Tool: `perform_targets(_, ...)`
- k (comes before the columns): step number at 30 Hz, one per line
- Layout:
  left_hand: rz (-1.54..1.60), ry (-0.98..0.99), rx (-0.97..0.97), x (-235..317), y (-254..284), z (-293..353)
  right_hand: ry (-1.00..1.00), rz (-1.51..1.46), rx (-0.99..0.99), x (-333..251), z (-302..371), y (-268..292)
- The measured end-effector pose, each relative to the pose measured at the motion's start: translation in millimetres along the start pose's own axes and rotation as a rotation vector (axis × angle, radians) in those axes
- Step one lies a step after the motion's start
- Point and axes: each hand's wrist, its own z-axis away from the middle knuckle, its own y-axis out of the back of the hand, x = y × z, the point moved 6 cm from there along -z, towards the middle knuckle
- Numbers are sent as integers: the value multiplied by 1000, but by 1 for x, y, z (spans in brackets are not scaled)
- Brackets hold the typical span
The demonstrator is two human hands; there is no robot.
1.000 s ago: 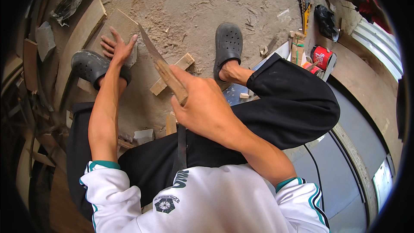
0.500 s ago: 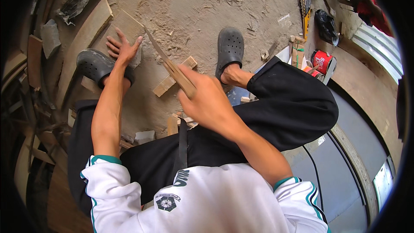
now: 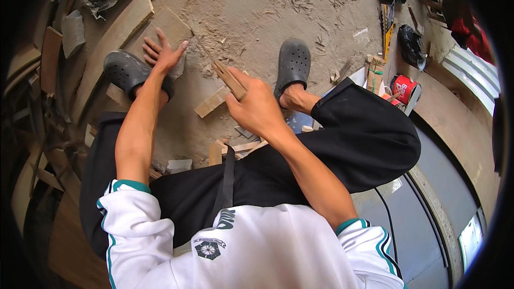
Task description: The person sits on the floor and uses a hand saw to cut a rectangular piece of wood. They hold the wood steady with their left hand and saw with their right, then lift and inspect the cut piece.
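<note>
My left hand (image 3: 167,59) lies with spread fingers on a flat wooden board (image 3: 170,23), at the board's near part beside my left clog (image 3: 126,69). My right hand (image 3: 258,108) is closed round the wooden handle of a handsaw (image 3: 229,80). Its thin blade shows nearly edge-on and meets the board's right edge; the teeth cannot be made out. Below the saw, a short wooden block (image 3: 212,101) lies on the ground, partly covered by my right hand and the handle.
A long plank (image 3: 115,48) lies left of the board, with scrap wood (image 3: 51,176) piled beyond. My right clog (image 3: 293,65) stands on the dusty ground. At right are a yellow-edged saw (image 3: 387,35), black plastic bags (image 3: 410,45) and a red can (image 3: 405,90).
My right hand has pushed the saw forward, and less of the blade shows before the board's edge. My left hand stays on the board. The whole view has shifted slightly.
</note>
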Motion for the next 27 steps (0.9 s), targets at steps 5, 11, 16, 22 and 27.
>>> perform_targets(5,13,11,-1,-4,-1,4,40,23,-7,-7,17,6)
perform_targets(11,17,3,-6,-3,0,2,28,-22,7,-7,28,15)
perform_targets(16,19,6,-2,-3,-2,4,24,92,-24,-8,12,6)
perform_targets(22,4,28,-21,-4,0,4,78,-4,33,-7,38,14)
perform_targets(27,-9,18,-11,-1,-1,5,56,88,-17,-3,11,10)
